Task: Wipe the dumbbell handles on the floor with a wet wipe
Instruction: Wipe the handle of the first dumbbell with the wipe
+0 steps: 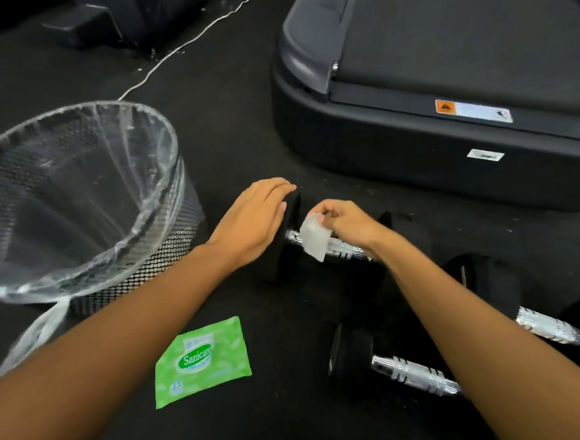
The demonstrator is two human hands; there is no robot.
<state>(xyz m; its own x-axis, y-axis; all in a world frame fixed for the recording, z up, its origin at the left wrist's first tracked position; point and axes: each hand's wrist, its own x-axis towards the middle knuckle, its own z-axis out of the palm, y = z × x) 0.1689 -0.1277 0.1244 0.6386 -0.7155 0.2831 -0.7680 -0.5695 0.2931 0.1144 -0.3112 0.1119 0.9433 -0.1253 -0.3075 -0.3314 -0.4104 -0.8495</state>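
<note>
Right hand (347, 221) pinches wipe (314, 239) on handle (347, 248) — treadmill (380, 155) near.

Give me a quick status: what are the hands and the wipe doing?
Left hand open, resting on head of far dumbbell. Right hand pinches wet wipe over its chrome handle. Two nearer dumbbells wait. Nothing blocking.

1. Left hand (254, 219) is bare, and the left forearm (118, 331) is bare to the frame edge
2. Right hand (347, 221) is bare, with the right forearm (459, 311) bare as well
</note>
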